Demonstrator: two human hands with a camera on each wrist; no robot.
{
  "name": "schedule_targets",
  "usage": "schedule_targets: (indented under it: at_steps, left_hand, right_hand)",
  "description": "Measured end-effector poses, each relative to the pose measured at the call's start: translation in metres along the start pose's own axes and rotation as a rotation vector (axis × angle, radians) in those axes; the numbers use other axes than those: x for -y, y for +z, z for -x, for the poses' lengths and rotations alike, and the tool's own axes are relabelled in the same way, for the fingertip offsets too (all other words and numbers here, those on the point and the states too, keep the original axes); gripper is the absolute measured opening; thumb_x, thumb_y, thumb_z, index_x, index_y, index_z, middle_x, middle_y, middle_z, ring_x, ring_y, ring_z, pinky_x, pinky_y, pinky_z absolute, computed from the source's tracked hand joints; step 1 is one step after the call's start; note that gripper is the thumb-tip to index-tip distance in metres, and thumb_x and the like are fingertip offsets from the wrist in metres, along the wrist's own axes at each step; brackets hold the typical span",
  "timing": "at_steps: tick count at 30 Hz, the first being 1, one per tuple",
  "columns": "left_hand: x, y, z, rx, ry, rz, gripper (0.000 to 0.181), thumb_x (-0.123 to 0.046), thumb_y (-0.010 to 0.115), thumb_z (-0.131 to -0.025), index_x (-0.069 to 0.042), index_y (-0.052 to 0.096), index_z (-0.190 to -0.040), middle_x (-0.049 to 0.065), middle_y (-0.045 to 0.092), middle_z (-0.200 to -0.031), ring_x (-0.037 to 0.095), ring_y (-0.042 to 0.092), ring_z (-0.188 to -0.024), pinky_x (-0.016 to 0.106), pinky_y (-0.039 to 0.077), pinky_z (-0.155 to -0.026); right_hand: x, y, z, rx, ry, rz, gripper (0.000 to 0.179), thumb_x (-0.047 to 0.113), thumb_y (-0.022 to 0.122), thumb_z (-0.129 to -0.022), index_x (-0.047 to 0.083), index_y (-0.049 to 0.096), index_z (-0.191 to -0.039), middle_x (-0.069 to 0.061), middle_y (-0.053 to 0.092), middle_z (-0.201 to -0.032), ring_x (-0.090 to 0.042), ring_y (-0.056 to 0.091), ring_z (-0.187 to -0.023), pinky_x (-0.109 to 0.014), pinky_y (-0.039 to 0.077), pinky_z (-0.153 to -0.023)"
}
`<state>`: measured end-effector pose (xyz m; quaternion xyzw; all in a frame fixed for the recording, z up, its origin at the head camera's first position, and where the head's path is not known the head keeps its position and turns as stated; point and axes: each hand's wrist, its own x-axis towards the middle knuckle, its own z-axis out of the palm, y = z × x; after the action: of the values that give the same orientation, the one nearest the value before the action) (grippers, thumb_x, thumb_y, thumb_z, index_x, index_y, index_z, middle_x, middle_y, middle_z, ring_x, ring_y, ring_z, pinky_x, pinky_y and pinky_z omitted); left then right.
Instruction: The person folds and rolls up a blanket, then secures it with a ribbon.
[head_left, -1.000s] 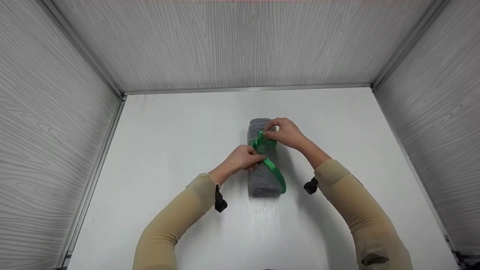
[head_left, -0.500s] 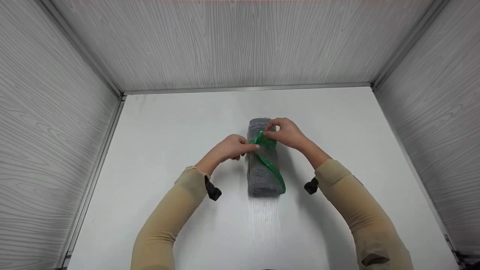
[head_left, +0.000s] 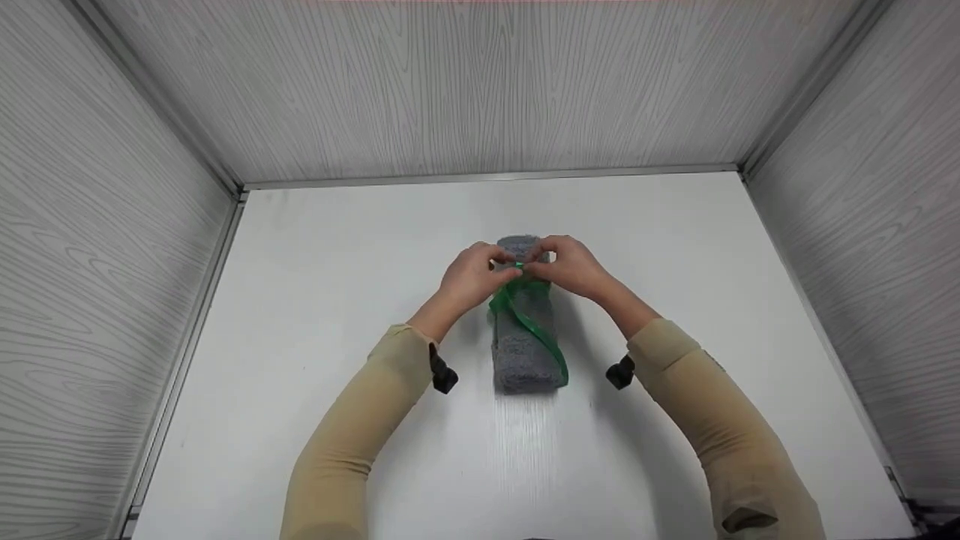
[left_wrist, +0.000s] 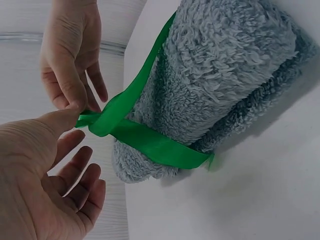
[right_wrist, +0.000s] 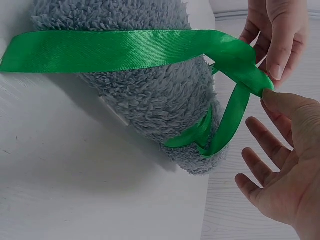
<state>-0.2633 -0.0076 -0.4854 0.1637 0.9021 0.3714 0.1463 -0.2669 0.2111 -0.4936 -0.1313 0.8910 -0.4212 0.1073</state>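
A grey fluffy rolled towel (head_left: 521, 352) lies lengthwise on the white table, with a green satin ribbon (left_wrist: 160, 147) around its far part. My right hand (head_left: 574, 266) pinches the ribbon between thumb and index finger above the roll; in the right wrist view its other fingers (right_wrist: 267, 145) spread loosely. Facing it, my left hand (head_left: 472, 274) has thumb and index finger on the same bunched part of the ribbon, the fingertips of both hands almost meeting. One ribbon tail (right_wrist: 115, 50) runs along the roll toward its near end.
White table surface (head_left: 337, 262) surrounds the towel. Grey wood-grain panels (head_left: 480, 90) stand at the back and on both sides. A small black device (head_left: 444, 375) is strapped at the left wrist, another black device (head_left: 620, 372) at the right.
My left hand has let the ribbon tail go and moved up and away from me, to the fingertips of my right hand. The right hand stays nearly still, pinching the ribbon.
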Motion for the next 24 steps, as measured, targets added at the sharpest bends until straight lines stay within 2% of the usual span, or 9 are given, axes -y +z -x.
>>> schedule_targets:
  at_steps: [7,11,14,17,24]
  left_hand:
    - [0.001,0.004,-0.004,-0.014,-0.009,0.020,0.026,-0.036,0.067,-0.101,-0.017,0.074,-0.118,0.001,0.064,-0.120,0.019,0.061,-0.109,0.037,0.053,-0.088]
    - [0.002,0.003,-0.003,-0.021,-0.012,0.054,0.019,-0.030,0.067,-0.102,-0.017,0.075,-0.112,0.000,0.067,-0.113,0.018,0.063,-0.104,0.037,0.054,-0.086]
    - [0.003,0.002,-0.003,-0.028,-0.024,0.084,0.017,-0.029,0.066,-0.103,-0.017,0.074,-0.110,0.000,0.067,-0.110,0.017,0.063,-0.101,0.036,0.054,-0.084]
    - [0.004,0.002,-0.002,-0.040,-0.031,0.101,0.016,-0.029,0.067,-0.102,-0.016,0.073,-0.110,0.000,0.067,-0.108,0.017,0.064,-0.099,0.036,0.054,-0.083]
    - [0.006,0.007,-0.004,-0.048,-0.021,0.118,0.018,-0.030,0.066,-0.102,-0.015,0.073,-0.111,0.000,0.068,-0.107,0.017,0.065,-0.098,0.036,0.055,-0.083]
  right_hand:
    - [-0.001,0.002,0.000,0.002,-0.012,-0.020,0.021,0.030,0.070,-0.099,0.012,0.075,-0.107,-0.007,0.067,-0.115,-0.026,0.060,-0.111,-0.045,0.051,-0.087]
    - [0.001,0.004,0.002,-0.026,-0.003,-0.021,0.024,0.034,0.069,-0.100,0.014,0.074,-0.112,-0.006,0.066,-0.119,-0.028,0.058,-0.119,-0.047,0.050,-0.094]
    - [0.004,0.004,0.005,-0.093,-0.002,-0.005,0.024,0.035,0.067,-0.100,0.016,0.073,-0.112,-0.005,0.065,-0.123,-0.029,0.052,-0.129,-0.048,0.046,-0.103]
    - [0.008,0.005,0.008,-0.185,-0.044,0.024,0.020,0.033,0.066,-0.101,0.015,0.073,-0.107,-0.004,0.066,-0.118,-0.029,0.052,-0.127,-0.048,0.044,-0.105]
    - [0.013,0.013,0.022,-0.341,-0.137,0.138,0.018,0.029,0.071,-0.098,0.011,0.075,-0.099,-0.007,0.068,-0.105,-0.032,0.055,-0.110,-0.048,0.046,-0.094]
